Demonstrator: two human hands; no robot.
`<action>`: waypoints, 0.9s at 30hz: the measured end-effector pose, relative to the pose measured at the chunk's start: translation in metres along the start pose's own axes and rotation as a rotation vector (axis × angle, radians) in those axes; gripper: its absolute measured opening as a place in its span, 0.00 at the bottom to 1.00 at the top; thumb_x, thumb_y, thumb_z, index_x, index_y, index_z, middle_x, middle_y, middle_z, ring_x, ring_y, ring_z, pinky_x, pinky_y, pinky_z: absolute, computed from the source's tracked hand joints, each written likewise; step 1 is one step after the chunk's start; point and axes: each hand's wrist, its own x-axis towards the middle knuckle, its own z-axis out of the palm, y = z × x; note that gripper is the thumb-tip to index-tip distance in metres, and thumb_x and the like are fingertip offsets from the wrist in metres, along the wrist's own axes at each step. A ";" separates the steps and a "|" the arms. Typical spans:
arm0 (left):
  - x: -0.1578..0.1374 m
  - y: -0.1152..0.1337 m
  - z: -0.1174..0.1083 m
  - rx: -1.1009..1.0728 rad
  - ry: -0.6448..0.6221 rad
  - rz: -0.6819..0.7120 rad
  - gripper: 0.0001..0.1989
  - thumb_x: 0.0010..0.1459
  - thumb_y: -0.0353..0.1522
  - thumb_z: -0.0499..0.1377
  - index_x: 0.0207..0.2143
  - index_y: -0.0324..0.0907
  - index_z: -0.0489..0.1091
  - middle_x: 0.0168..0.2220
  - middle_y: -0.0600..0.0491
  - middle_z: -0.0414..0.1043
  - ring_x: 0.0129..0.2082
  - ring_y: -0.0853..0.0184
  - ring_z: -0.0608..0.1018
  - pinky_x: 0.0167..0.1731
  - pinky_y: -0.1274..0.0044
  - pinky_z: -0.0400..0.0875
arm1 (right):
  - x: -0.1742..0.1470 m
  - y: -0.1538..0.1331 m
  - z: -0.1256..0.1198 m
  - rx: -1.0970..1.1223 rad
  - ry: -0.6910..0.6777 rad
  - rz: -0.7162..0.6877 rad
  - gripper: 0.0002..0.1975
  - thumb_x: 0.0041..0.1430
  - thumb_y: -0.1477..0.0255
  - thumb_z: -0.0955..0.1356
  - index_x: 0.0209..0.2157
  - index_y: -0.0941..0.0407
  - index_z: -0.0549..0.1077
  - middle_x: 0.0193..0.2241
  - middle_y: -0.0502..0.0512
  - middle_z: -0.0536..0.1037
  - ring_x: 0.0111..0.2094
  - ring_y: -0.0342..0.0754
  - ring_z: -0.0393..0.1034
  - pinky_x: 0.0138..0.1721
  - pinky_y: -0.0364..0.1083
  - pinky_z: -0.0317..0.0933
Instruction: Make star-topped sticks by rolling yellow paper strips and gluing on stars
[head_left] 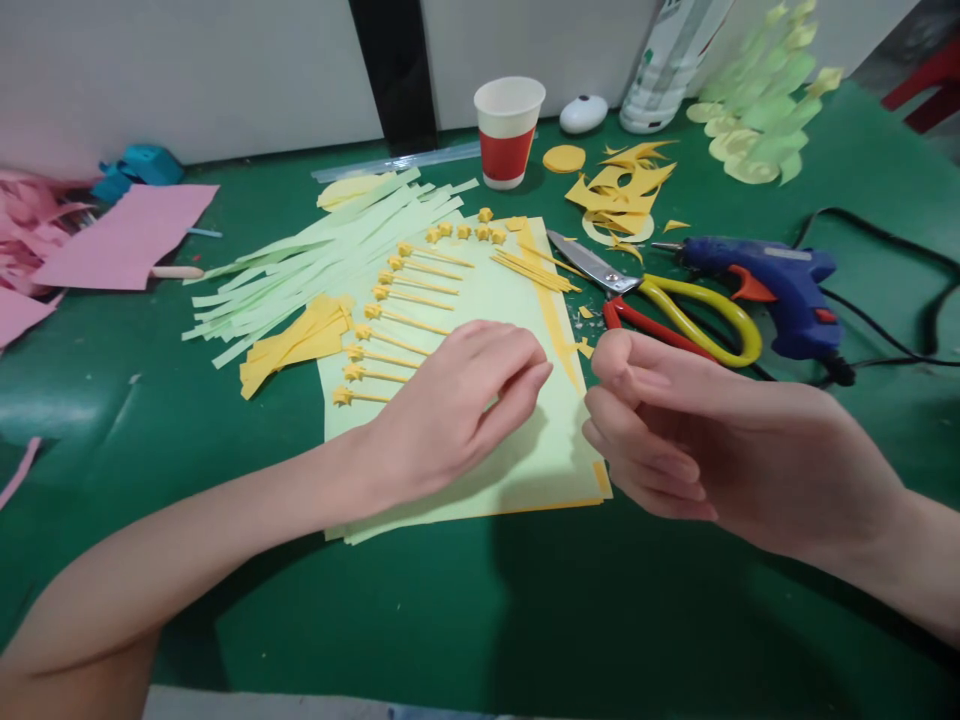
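Note:
My left hand point(469, 405) hovers over the pale green paper sheets point(480, 490), thumb and forefinger pressed together. Just right of the sheets, my right hand point(675, 430) has its fingers curled and thumb against the forefinger. Whatever either pinch holds, if anything, is hidden or too small to see. A row of thin yellow paper sticks with star-shaped heads point(409, 318) lies on the paper, partly behind my left hand. Above them sit several small loose yellow paper stars point(463, 231) and a bundle of plain yellow paper sticks point(532, 270).
Scissors point(660, 300) and a blue glue gun point(765, 275) with its cord lie at right. Green paper strips point(330, 250), yellow strips point(296, 345) and pink paper point(131, 235) are at left. Behind stand a paper cup point(508, 135), yellow scraps point(626, 190) and green paper flowers point(772, 110).

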 end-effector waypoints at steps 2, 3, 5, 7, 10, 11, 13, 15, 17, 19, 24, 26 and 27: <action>0.000 -0.005 0.005 0.039 -0.098 -0.036 0.15 0.62 0.30 0.45 0.21 0.41 0.59 0.18 0.59 0.58 0.19 0.73 0.61 0.24 0.80 0.61 | 0.000 -0.001 0.000 0.015 -0.027 0.014 0.10 0.58 0.70 0.59 0.23 0.55 0.58 0.13 0.44 0.58 0.14 0.36 0.47 0.13 0.34 0.47; 0.000 -0.007 0.007 0.048 -0.151 -0.056 0.17 0.62 0.32 0.46 0.19 0.40 0.58 0.17 0.59 0.56 0.17 0.73 0.59 0.21 0.80 0.57 | -0.001 -0.001 0.001 0.020 -0.042 0.021 0.11 0.59 0.70 0.58 0.23 0.55 0.58 0.13 0.44 0.57 0.14 0.36 0.46 0.13 0.34 0.47; -0.001 -0.011 0.010 0.025 -0.227 -0.092 0.16 0.60 0.33 0.48 0.19 0.39 0.60 0.17 0.59 0.58 0.17 0.73 0.61 0.19 0.80 0.55 | -0.001 -0.002 0.001 0.012 -0.061 0.030 0.12 0.60 0.70 0.57 0.23 0.55 0.60 0.13 0.44 0.56 0.14 0.36 0.46 0.14 0.34 0.47; -0.002 -0.013 0.011 -0.038 -0.235 -0.116 0.08 0.58 0.30 0.52 0.29 0.37 0.67 0.23 0.56 0.67 0.22 0.73 0.67 0.24 0.81 0.60 | 0.000 -0.002 0.000 -0.002 -0.066 0.024 0.14 0.60 0.70 0.56 0.22 0.56 0.62 0.12 0.45 0.55 0.14 0.36 0.47 0.14 0.34 0.47; -0.003 -0.015 0.010 -0.119 -0.211 -0.103 0.09 0.57 0.25 0.52 0.38 0.35 0.70 0.33 0.51 0.73 0.31 0.72 0.72 0.32 0.82 0.63 | 0.001 -0.003 -0.002 -0.011 -0.078 0.006 0.14 0.58 0.69 0.59 0.20 0.56 0.64 0.12 0.45 0.55 0.13 0.36 0.48 0.14 0.35 0.49; -0.002 -0.015 0.010 -0.130 -0.209 -0.097 0.09 0.57 0.25 0.52 0.37 0.35 0.71 0.33 0.51 0.74 0.30 0.72 0.73 0.32 0.82 0.63 | 0.001 -0.002 -0.002 -0.011 -0.077 -0.002 0.13 0.57 0.68 0.61 0.20 0.56 0.64 0.12 0.45 0.55 0.13 0.36 0.49 0.13 0.35 0.49; -0.002 -0.014 0.008 -0.137 -0.209 -0.097 0.08 0.57 0.25 0.54 0.32 0.36 0.73 0.30 0.53 0.75 0.28 0.73 0.73 0.30 0.83 0.62 | 0.002 -0.002 -0.003 -0.018 -0.050 -0.019 0.13 0.56 0.69 0.62 0.19 0.57 0.65 0.12 0.46 0.58 0.14 0.36 0.51 0.13 0.35 0.51; -0.001 -0.013 0.007 -0.131 -0.200 -0.096 0.06 0.55 0.26 0.56 0.30 0.37 0.73 0.26 0.55 0.74 0.26 0.74 0.72 0.27 0.83 0.61 | 0.001 -0.002 -0.003 -0.029 -0.023 -0.045 0.11 0.56 0.71 0.62 0.22 0.57 0.68 0.14 0.46 0.63 0.14 0.34 0.54 0.14 0.33 0.51; 0.000 -0.013 0.006 -0.110 -0.192 -0.105 0.09 0.55 0.30 0.57 0.24 0.37 0.71 0.21 0.57 0.71 0.21 0.75 0.69 0.23 0.83 0.59 | 0.000 -0.001 -0.004 -0.048 -0.015 -0.069 0.09 0.56 0.73 0.61 0.24 0.57 0.69 0.17 0.46 0.68 0.15 0.33 0.57 0.13 0.32 0.51; 0.000 -0.013 0.006 -0.073 -0.192 -0.134 0.17 0.58 0.35 0.54 0.18 0.37 0.67 0.15 0.59 0.64 0.16 0.76 0.63 0.19 0.81 0.55 | -0.001 0.000 -0.006 -0.108 0.004 -0.103 0.09 0.57 0.74 0.61 0.27 0.57 0.70 0.19 0.45 0.70 0.16 0.33 0.60 0.13 0.32 0.50; -0.003 -0.015 0.011 -0.098 -0.215 -0.178 0.07 0.59 0.29 0.50 0.38 0.38 0.66 0.28 0.56 0.70 0.24 0.74 0.69 0.25 0.82 0.62 | -0.004 -0.005 -0.008 -0.630 0.138 -0.376 0.13 0.56 0.69 0.63 0.21 0.57 0.69 0.15 0.47 0.66 0.17 0.36 0.59 0.16 0.37 0.53; -0.004 -0.016 0.011 -0.107 -0.202 -0.127 0.14 0.57 0.27 0.53 0.47 0.39 0.60 0.40 0.51 0.69 0.35 0.71 0.71 0.34 0.80 0.65 | -0.004 -0.009 -0.008 -0.929 0.207 -0.488 0.20 0.56 0.66 0.64 0.13 0.58 0.62 0.12 0.48 0.62 0.16 0.37 0.55 0.16 0.39 0.50; -0.004 -0.017 0.011 -0.086 -0.203 -0.104 0.13 0.57 0.29 0.54 0.45 0.39 0.62 0.42 0.50 0.68 0.37 0.70 0.71 0.36 0.79 0.65 | -0.004 -0.011 -0.009 -1.062 0.238 -0.514 0.22 0.55 0.65 0.64 0.12 0.59 0.60 0.11 0.48 0.61 0.15 0.36 0.54 0.16 0.39 0.49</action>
